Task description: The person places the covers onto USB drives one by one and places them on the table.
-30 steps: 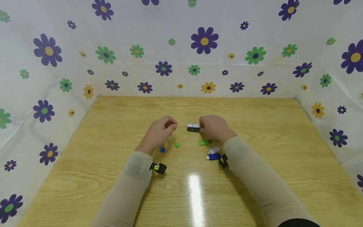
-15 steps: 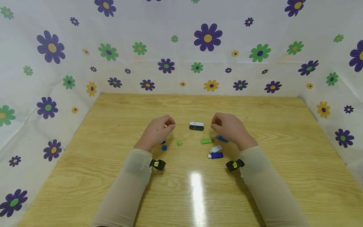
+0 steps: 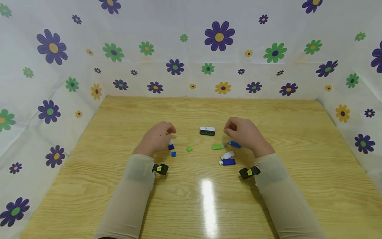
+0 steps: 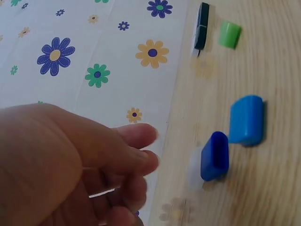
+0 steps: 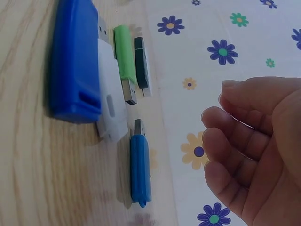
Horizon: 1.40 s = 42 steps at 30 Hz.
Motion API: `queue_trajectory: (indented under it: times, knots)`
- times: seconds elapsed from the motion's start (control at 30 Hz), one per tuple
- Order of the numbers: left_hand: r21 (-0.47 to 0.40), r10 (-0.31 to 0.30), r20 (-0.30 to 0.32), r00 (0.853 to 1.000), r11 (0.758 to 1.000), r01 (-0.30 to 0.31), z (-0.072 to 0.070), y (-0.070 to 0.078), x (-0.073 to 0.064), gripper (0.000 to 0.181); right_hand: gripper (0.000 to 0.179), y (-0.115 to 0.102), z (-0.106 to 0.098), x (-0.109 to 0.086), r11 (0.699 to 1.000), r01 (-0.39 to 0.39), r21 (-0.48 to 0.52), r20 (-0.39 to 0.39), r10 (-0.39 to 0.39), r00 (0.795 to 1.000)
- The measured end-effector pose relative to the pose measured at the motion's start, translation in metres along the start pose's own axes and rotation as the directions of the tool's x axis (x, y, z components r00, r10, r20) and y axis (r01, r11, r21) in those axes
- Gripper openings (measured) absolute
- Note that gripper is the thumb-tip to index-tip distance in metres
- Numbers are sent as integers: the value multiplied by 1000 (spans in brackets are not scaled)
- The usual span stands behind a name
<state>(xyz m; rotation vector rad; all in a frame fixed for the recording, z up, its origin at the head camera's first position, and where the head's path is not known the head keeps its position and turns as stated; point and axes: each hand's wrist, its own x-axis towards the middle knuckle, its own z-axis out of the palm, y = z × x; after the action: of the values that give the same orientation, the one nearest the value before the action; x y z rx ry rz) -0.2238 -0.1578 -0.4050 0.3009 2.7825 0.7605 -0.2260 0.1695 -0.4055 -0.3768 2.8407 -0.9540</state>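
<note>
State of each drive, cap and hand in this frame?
Far white drive: capped
Black drive: capped
Green drive: uncapped
Light blue drive: uncapped
Near white drive: uncapped
Dark blue drive: uncapped
Green cap: loose
Light blue cap: loose
Dark blue cap: loose
White cap: loose
Left hand: empty
Right hand: empty

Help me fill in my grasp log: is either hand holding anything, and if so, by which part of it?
Nothing is held: the left hand and the right hand both have loosely curled fingers with nothing between them.
</note>
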Motion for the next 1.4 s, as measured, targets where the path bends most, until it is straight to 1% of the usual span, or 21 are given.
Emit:
queue_trajectory:
  times: [0.1,0.2,0.33,0.43,0.5,0.67,0.77,0.9,1.0,1.1,1.17,1.23,1.3,1.4]
  knots:
    - [56,-5,27,1000,998,3,-1,-2,0,31,9,0,0,-1,1000,9,1,-1,-9,1000]
    - [110,8,54,999,994,-13,0,-5,0,36,9,1,-1,-2,1000,10,3,1,-10,1000]
    - [124,11,84,996,992,-22,2,-8,1,38,9,1,-2,-2,1000,8,2,11,-8,1000]
    - [119,4,99,995,993,-16,2,-10,1,34,9,0,-3,-3,1000,13,-2,20,-13,1000]
    - [115,-2,104,995,993,-10,2,-10,2,29,10,0,-4,-3,1000,16,-3,26,-16,1000]
    - [119,2,108,994,993,-15,3,-10,3,8,9,-1,-4,-4,1000,24,1,38,-24,999]
    - [121,4,100,995,993,-17,3,-10,3,6,9,-1,-5,-4,1000,26,-1,40,-25,999]
    - [72,-24,57,998,997,20,2,-7,2,6,9,-2,-5,-4,1000,28,-1,38,-28,999]
    - [48,-18,21,1000,999,17,0,-2,1,8,10,-3,-6,-5,999,32,7,37,-32,999]
    - [49,25,-3,1000,998,-25,-3,4,-1,10,9,-4,-6,-5,999,37,12,39,-38,999]
    - [30,52,-20,998,998,-51,-4,9,-2,11,9,-4,-7,-5,999,42,10,41,-43,998]
    - [-7,76,-34,997,997,-77,-5,14,-4,11,8,-4,-8,-6,999,48,7,45,-49,998]
    - [-62,102,-45,994,993,-105,-5,18,-6,13,7,-5,-9,-7,998,61,6,53,-61,997]
    - [-152,135,-53,989,978,-142,-3,22,-7,16,5,-4,-12,-9,996,91,7,90,-91,992]
